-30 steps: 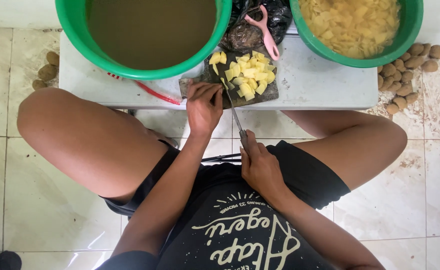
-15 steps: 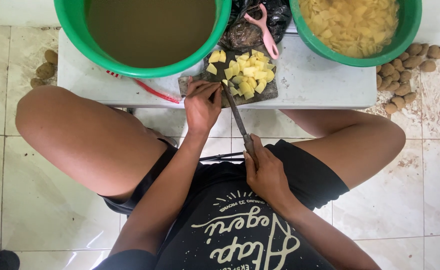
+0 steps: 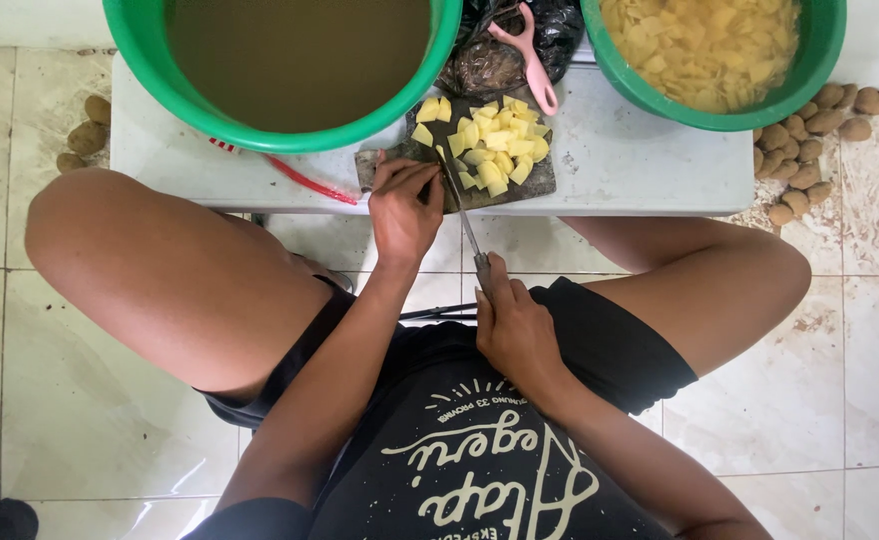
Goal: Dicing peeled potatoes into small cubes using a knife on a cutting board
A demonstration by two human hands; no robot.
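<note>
Right hand (image 3: 515, 330) closed around knife (image 3: 463, 215) handle, near the lap; blade runs up and away onto the board (image 3: 380, 168), tip among the cut pieces. Left hand (image 3: 405, 205) sits at the board's near edge, fingers curled down on the board just left of the blade, pinning something small that can't be made out. Not a full grip, fingers bent and pressing.

Board is dark, small, lying on a low white table (image 3: 640, 165) at its front edge. Pile of yellow potato chunks (image 3: 490, 150) on the board, right of and beyond the blade, some touching it.

Beyond the board: black plastic bag (image 3: 495, 60) with a pink peeler (image 3: 530, 55) lying on it. Left of that, big green basin (image 3: 150, 55) of murky brown water, overhanging the board's far left corner. Right, second green basin (image 3: 820, 50) full of yellow cut pieces in water. Red strip (image 3: 305, 180) on the table under the left basin.

Person seated, knees spread either side of the table, black shorts and shirt. Tiled floor; whole brown potatoes (image 3: 810, 150) heaped right of the table, a few more potatoes (image 3: 85, 135) on the left.
</note>
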